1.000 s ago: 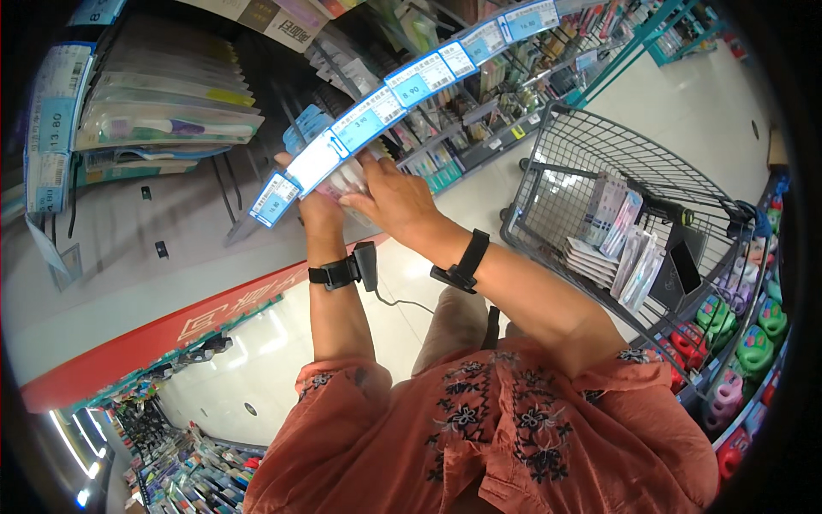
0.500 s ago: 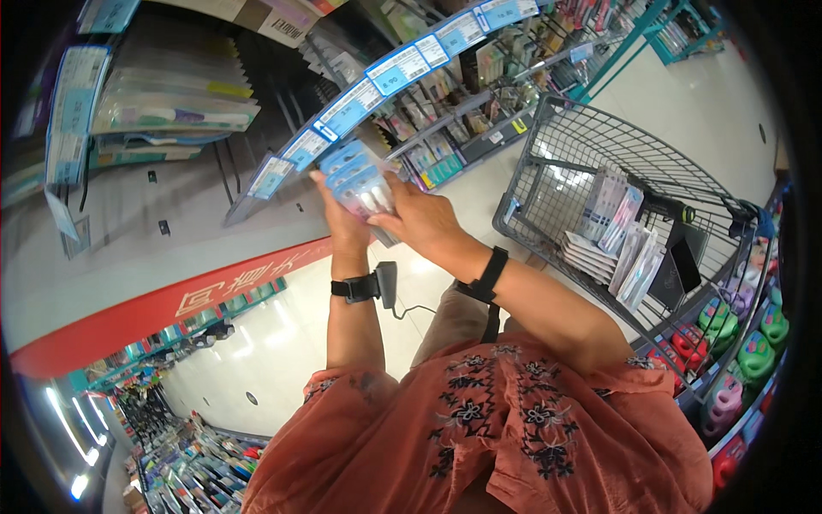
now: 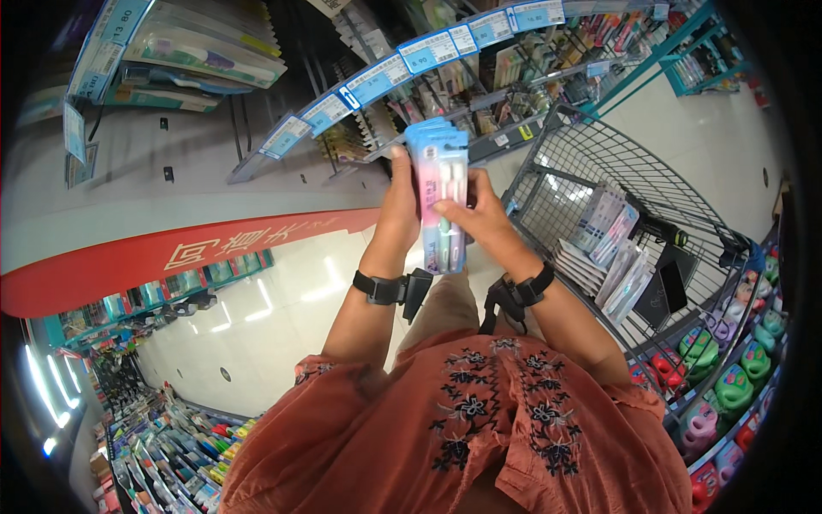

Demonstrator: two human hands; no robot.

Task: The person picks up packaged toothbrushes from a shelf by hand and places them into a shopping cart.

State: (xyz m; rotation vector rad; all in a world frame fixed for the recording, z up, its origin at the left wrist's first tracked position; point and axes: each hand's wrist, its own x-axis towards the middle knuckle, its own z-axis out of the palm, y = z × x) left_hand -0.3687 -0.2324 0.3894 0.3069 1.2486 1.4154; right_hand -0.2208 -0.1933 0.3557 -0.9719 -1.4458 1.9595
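Both of my hands hold a small stack of toothbrush packs (image 3: 434, 176) upright in front of my chest. The front pack is blue and pink, with pale toothbrushes showing through clear plastic. My left hand (image 3: 401, 195) is closed along the left edge, its thumb near the top. My right hand (image 3: 481, 214) grips the right side, thumb across the front and fingers behind, partly hidden. Beyond the packs runs a shelf rail with blue and white price tags (image 3: 377, 83). Hanging toothbrush packs (image 3: 201, 47) are at the upper left.
A grey wire shopping cart (image 3: 548, 154) stands to my right, holding several flat packs (image 3: 612, 231) and a black phone (image 3: 673, 287). Colourful bottles (image 3: 735, 390) line the far right. A red shelf edge (image 3: 111, 267) curves at left, with packed goods (image 3: 171, 454) at the lower left.
The packs have moved right and closer to me, from tilted to upright, with the front now facing me. My right hand has shifted to their right side. The view has shifted slightly.
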